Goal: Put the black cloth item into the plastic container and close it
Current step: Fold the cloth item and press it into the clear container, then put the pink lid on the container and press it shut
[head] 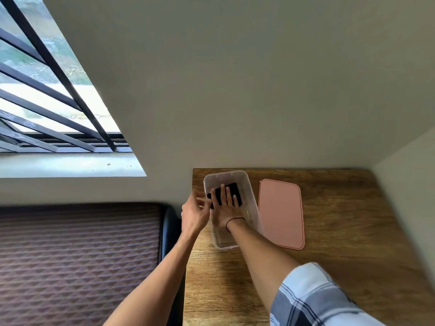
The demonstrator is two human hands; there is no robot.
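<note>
A clear plastic container (255, 208) stands open near the left back corner of the wooden table (341, 231). Inside it lies the folded black cloth item (234, 189). My right hand (227, 205) is inside the container, lying flat on the cloth with its fingers spread. My left hand (194, 214) is at the container's left wall, fingers curled at the rim and touching the cloth's left edge. The pink lid (281, 212) lies flat on the table just right of the container, apart from it.
The table meets a grey wall at the back and another at the right. Left of the table is a bed with a brown quilted cover (77, 260). A barred window (47, 102) is at the upper left.
</note>
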